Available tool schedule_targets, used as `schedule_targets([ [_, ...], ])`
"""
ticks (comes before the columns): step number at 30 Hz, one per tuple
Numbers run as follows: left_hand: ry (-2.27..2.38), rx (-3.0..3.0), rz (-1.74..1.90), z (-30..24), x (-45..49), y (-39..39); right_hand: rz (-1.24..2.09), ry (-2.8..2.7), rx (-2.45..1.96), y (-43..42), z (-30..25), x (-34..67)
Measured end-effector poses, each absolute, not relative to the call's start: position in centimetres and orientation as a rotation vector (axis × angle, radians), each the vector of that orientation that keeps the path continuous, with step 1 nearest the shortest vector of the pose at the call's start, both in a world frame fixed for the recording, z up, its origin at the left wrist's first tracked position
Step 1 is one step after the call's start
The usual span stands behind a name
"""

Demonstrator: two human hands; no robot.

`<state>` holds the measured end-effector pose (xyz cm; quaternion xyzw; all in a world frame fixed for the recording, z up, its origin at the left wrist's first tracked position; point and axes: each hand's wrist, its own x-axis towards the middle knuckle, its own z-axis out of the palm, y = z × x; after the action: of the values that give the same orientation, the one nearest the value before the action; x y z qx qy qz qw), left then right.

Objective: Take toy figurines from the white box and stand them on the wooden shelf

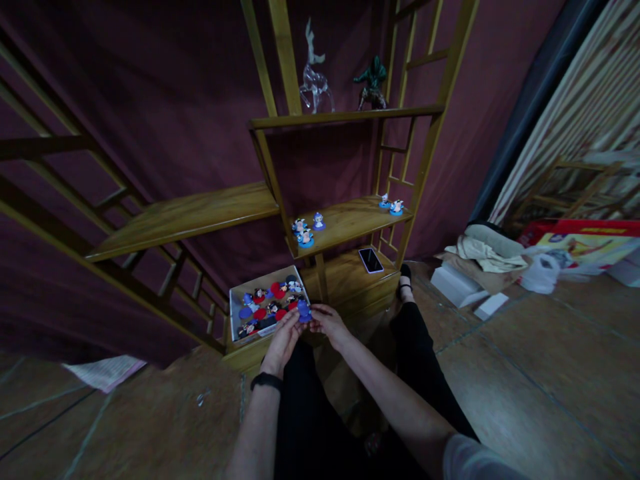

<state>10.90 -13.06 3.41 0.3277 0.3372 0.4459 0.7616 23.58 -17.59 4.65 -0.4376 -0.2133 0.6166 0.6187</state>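
Observation:
My left hand and my right hand meet in front of me, both pinched on a small blue figurine. Just behind them a white box sits on the lowest wooden shelf, holding several small figurines on red and blue bases. A black band circles my left wrist. Three blue-based figurines stand on the middle shelf above, and two more stand at its far right.
A phone lies on the low shelf. A glass deer and a dark green figure stand on the top shelf. Folded cloth, white boxes and a plastic bag lie on the floor at right. Paper lies at left.

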Motion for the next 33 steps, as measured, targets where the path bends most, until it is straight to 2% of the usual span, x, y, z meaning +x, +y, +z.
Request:
schedule_targets([
  [24, 0.713, 0.777, 0.989, 3.52, 10.84, -13.33, 1.313, -0.414, -1.017, -17.65, 4.51, 22.87],
  [33, 0.767, 0.775, 1.044, 3.18, 11.13, -13.01, 1.412, -0.448, -0.89, -18.08, 4.95, 22.82],
])
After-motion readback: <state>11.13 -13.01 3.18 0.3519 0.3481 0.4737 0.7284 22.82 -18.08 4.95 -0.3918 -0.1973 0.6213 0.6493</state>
